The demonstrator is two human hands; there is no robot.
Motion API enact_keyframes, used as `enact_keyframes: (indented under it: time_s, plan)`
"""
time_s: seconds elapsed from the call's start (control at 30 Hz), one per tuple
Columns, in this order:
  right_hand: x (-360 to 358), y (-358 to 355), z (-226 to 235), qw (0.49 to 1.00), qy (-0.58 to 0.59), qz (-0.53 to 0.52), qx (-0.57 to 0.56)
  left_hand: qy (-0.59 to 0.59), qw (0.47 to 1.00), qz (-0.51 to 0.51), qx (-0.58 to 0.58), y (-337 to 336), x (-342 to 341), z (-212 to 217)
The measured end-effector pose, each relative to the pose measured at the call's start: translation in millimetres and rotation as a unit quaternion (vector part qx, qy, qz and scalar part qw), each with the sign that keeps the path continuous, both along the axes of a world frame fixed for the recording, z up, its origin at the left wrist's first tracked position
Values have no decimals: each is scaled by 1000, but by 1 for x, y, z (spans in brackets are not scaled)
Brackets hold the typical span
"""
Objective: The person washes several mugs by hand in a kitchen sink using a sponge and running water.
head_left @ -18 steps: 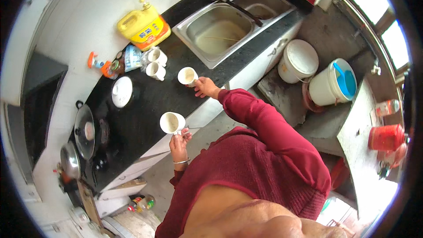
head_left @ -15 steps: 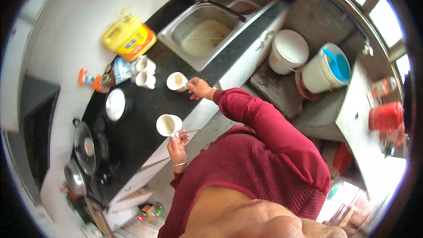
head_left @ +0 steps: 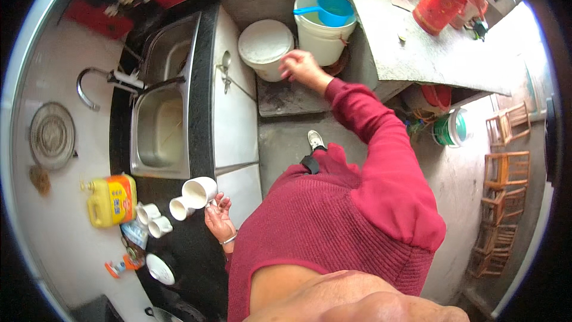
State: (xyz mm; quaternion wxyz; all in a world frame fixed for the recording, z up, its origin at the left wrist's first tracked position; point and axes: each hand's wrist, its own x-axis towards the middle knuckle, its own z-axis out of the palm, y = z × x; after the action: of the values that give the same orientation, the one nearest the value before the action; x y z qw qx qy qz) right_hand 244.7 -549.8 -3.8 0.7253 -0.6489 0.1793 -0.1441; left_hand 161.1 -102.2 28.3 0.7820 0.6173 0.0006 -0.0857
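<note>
My left hand (head_left: 219,219) grips a white mug (head_left: 200,191) by its handle, at the edge of the black counter. The mug is tilted, and its pale inside shows. Just behind it on the counter is a second white mug (head_left: 180,208), partly covered by the held one. Out to the right, my right hand (head_left: 302,68) reaches over the floor with its fingers loosely apart and nothing visible in them. Closest to it are a lidded white bucket (head_left: 266,45) and an open white bucket (head_left: 322,37), with a blue dipper (head_left: 335,10) at the open one's top.
A double steel sink (head_left: 159,170) with a faucet (head_left: 98,86) is set in the counter. Nearby stand a yellow jug (head_left: 112,201), more white mugs (head_left: 159,226), a spray bottle (head_left: 122,266) and a white lid (head_left: 159,269). Red thermoses (head_left: 441,1) top a ledge; wooden chairs (head_left: 506,170) line the right.
My right hand has let go of a mug on the counter and swung right toward the buckets. The view has turned right. My left hand still holds its mug, now beside the other one.
</note>
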Motion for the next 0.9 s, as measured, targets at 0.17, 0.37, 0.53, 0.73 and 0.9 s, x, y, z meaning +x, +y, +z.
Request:
enact_keyframes:
  time_s: [0.17, 0.37, 0.53, 0.73, 0.9]
  plan:
    - [-64, -197, -12, 935, 24, -258, -243, 31, 997, -51, -38, -75, 35, -8]
    - [-116, -345, -34, 792, 224, -390, -413, 57, 995, -84, -9, -156, 80, 2]
    - [-89, -398, -13, 755, 357, -309, -455, 92, 992, -90, 6, -203, 100, 10]
    - [-80, -504, -112, 628, 376, -358, -580, 130, 988, -83, 13, -244, 125, 29]
    - [-59, -523, -89, 681, 471, -341, -444, 155, 987, -44, 28, -261, 135, 30]
